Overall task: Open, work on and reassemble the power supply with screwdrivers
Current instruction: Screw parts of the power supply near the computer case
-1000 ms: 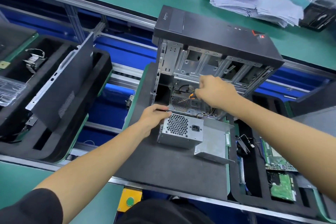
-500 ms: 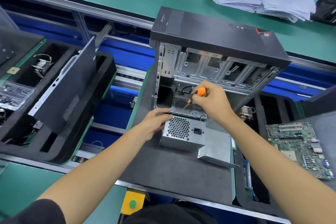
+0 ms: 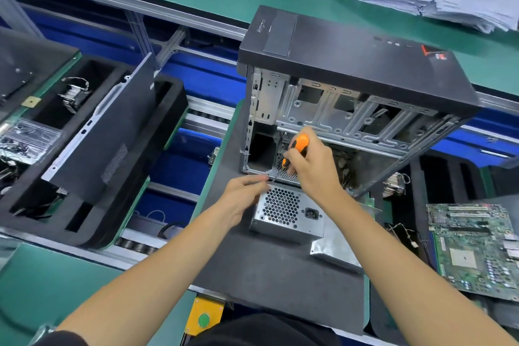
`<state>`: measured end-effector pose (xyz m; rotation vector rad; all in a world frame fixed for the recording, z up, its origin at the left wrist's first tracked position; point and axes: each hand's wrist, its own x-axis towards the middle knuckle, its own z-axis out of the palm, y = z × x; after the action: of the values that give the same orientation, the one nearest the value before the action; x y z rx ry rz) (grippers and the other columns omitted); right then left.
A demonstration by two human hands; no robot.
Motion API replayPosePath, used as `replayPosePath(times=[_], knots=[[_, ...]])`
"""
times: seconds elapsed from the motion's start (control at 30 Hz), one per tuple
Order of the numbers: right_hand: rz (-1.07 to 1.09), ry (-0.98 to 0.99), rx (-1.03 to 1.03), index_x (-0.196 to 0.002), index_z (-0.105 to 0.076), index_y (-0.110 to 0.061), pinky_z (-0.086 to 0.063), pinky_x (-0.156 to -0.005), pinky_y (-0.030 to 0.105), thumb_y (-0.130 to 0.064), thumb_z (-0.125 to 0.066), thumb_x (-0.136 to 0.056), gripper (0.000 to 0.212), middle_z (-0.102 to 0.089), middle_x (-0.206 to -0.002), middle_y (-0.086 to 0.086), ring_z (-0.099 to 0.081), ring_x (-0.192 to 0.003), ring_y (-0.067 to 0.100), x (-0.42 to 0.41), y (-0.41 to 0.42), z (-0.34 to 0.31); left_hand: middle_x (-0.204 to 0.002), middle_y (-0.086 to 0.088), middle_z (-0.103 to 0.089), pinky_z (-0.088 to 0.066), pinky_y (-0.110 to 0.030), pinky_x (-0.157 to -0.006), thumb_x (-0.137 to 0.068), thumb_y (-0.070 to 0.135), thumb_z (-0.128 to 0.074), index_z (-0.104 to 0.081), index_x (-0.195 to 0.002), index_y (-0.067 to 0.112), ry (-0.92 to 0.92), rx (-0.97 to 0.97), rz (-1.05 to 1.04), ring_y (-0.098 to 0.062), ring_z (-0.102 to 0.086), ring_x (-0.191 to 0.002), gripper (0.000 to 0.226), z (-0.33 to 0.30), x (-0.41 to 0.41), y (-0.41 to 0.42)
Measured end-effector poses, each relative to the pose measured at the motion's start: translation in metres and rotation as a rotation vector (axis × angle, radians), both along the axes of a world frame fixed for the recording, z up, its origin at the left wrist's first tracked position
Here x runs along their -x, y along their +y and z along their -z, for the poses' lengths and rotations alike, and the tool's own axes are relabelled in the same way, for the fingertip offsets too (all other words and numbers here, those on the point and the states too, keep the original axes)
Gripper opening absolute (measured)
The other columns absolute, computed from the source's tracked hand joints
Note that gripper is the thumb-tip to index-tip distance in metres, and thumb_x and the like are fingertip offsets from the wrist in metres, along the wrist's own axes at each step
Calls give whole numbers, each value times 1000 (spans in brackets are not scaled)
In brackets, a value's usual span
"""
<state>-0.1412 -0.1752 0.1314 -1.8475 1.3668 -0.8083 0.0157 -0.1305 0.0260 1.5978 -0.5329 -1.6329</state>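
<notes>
Gripping one screwdriver (image 3: pixel 298 146) (orange-handled), right hand (image 3: pixel 311 168).

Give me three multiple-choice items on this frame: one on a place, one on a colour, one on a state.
1. Where does the power supply lie?
A. inside the computer case
B. on the dark mat in front of the case
C. on the paper stack

2. What colour is the screwdriver handle?
A. orange and black
B. blue
C. all yellow

3. What is the right hand doing?
A. resting flat on the mat
B. gripping the screwdriver
C. holding the motherboard

Answers:
1 B: the silver box sits on the mat, outside the open computer case.
2 A: the handle shows orange with black above the fingers.
3 B: the fingers curl round the handle, while the left hand reaches to the shaft's tip.
</notes>
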Motion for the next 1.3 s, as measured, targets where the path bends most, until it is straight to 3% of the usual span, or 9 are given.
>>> replayPosePath(times=[0.23, 0.33, 0.63, 0.77, 0.87, 0.93, 1.07, 1.2, 1.3], knots=[[-73, 17, 5, -86, -44, -29, -48, -55, 26, -32, -53, -88, 10, -65, -72, -11, -66, -55, 11, -3, -6, 12, -101, -10, -79, -59, -38, -95, -91, 6, -72, -76, -108, 14, 55, 29, 72, -30, -72, -108, 19, 1, -4, 4], [-84, 35, 6, -84, -42, -32, -46, -52, 22, -32, -54, -88, 12, -65, -70, -14, -65, -55, 10, -3, -7, 13, -102, -10, -78, -56, -45, -100, -90, 8, -73, -77, -102, 16, -13, 66, 111, -31, -71, -109, 15, 1, -6, 4], [-114, 112, 15, -80, -39, -33, -50, -58, 45, -28, -59, -86, 21, -59, -61, 1, -61, -57, 24, -11, -11, 12, -103, -12, -77, -58, -41, -98, -92, 8, -68, -80, -90, 24, -43, 116, 174, -33, -71, -109, 21, -3, -13, 3], [-144, 239, 69, -76, -37, -35, -36, -52, 32, -38, -54, -82, 18, -49, -56, -7, -44, -52, 12, -21, -14, 8, -108, -15, -75, -56, -40, -100, -101, 9, -44, -74, -104, 13, -67, 183, 261, -34, -68, -110, 30, -15, -17, 2], [-124, 288, 59, -78, -39, -32, -31, -54, 30, -39, -55, -84, 18, -50, -58, -7, -43, -54, 10, -24, -18, 5, -109, 8, -63, -45, -25, -97, -107, 33, -26, -64, -110, 31, -427, 430, 365, -12, -53, -112, 37, -37, -16, 6], [-158, 300, 52, -80, -40, -30, -33, -54, 31, -44, -54, -83, 21, -52, -61, -6, -45, -56, 10, -25, -18, 4, -92, 16, -52, -43, -30, -82, -103, 55, -16, -52, -101, 38, -662, 600, 303, -8, -47, -94, 40, -59, -15, 8], [-163, 150, -48, -76, -43, -41, -40, -55, 34, -45, -59, -80, 17, -52, -63, -11, -44, -56, 8, -25, -10, 6, -63, 12, -51, -37, -35, -56, -94, 78, -26, -40, -92, 34, -685, 550, 353, -5, -46, -53, 46, -109, -14, -10], [-137, 70, -127, -88, -54, -37, -51, -60, 43, -30, -58, -79, 12, -63, -73, -7, -57, -65, 16, -25, -12, 4, -68, 3, -59, -47, -37, -56, -104, 59, -35, -35, -95, 29, -1191, 662, 615, -18, -60, -63, 32, -136, -13, -28], [-142, 0, -139, -94, -48, -41, -49, -60, 46, -20, -58, -78, 28, -64, -79, -2, -55, -64, 18, -15, -9, 14, -70, -1, -59, -43, -35, -54, -107, 39, -40, -37, -93, 24, -1141, 629, 839, -21, -57, -59, 21, -150, -10, -41]])
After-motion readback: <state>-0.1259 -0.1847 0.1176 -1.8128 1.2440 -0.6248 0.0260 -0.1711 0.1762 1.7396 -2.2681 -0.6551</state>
